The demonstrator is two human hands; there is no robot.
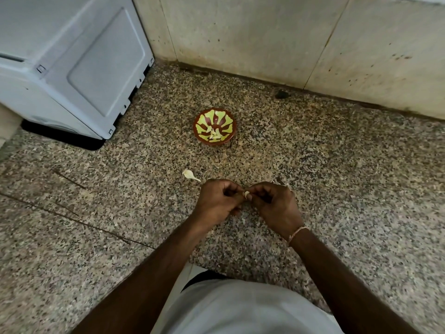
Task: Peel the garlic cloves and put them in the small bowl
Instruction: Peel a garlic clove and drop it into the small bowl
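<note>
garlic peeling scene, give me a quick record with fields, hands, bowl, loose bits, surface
left hand: left hand pinches the garlic clove
right hand: right hand pinches the same clove
bowl: small bowl, beyond the hands, holds peeled cloves
loose bits: garlic piece on the counter, left of the hands
surface: speckled stone counter

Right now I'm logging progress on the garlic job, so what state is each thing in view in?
Small brown bowl with green petal pattern: upright on the speckled stone counter, holding several peeled cloves.
Pale garlic clove: pinched between both hands, being peeled.
Left hand: fingers curled, gripping the clove.
Right hand: fingers curled, pinching it.
White garlic piece: lying loose on the counter.
</note>
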